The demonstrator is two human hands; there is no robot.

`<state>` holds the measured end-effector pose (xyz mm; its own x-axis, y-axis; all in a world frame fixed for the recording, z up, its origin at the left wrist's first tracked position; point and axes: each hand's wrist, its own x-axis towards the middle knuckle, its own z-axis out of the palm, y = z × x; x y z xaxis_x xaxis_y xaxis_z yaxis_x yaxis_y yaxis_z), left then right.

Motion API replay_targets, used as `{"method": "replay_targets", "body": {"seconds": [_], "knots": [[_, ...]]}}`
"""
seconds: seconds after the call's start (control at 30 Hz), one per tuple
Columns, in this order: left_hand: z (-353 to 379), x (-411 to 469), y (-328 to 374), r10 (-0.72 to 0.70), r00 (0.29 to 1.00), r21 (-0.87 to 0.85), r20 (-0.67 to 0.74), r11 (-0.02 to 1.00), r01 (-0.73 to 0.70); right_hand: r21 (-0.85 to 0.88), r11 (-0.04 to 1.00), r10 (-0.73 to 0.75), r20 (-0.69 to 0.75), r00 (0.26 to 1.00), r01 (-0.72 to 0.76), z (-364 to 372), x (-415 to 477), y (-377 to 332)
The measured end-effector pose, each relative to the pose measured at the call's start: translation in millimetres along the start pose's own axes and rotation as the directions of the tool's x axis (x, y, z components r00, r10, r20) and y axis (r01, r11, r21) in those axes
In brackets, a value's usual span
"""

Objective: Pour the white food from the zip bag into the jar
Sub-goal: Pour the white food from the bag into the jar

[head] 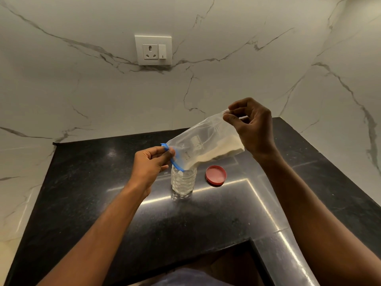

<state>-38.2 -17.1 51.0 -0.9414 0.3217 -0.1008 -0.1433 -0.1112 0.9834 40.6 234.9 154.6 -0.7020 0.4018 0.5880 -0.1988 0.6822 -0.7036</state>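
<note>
A clear zip bag with a blue zip strip hangs tilted over a clear glass jar that stands upright on the black counter. White food lies along the bag's lower edge and reaches the mouth, which sits at the jar's rim. Some white food shows inside the jar. My left hand pinches the blue zip end beside the jar. My right hand pinches the bag's bottom corner, raised higher and to the right.
A red lid lies on the counter just right of the jar. The marble wall behind carries a white socket and switch plate. The counter has a cut-out at its near edge.
</note>
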Motion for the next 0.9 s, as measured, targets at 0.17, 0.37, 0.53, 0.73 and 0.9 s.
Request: {"method": "replay_targets", "body": {"seconds": [0.17, 0.37, 0.53, 0.73, 0.9], "knots": [[-0.9, 2.7, -0.5, -0.009, 1.000, 0.015, -0.001, 1.000, 0.009, -0.040, 0.999, -0.032, 0.022, 0.999, 0.033, -1.9, 3.5, -2.8], [-4.5, 3.9, -3.2, -0.019, 1.000, 0.031, -0.006, 0.999, 0.019, -0.030, 0.999, -0.034, 0.035, 0.999, 0.035, -3.9, 4.5, -0.7], [-2.5, 2.9, -2.5, -0.014, 1.000, 0.030, -0.009, 0.999, 0.015, -0.001, 1.000, -0.019, 0.006, 1.000, 0.019, -4.1, 4.3, 3.2], [-1.7, 3.3, 0.5, -0.012, 1.000, 0.026, -0.007, 1.000, 0.013, -0.006, 1.000, -0.019, 0.007, 1.000, 0.019, -3.9, 5.9, 5.5], [0.0, 2.5, -0.5, -0.005, 1.000, 0.028, -0.010, 1.000, 0.006, -0.008, 1.000, -0.024, 0.019, 1.000, 0.025, -2.2, 9.1, 5.3]]}}
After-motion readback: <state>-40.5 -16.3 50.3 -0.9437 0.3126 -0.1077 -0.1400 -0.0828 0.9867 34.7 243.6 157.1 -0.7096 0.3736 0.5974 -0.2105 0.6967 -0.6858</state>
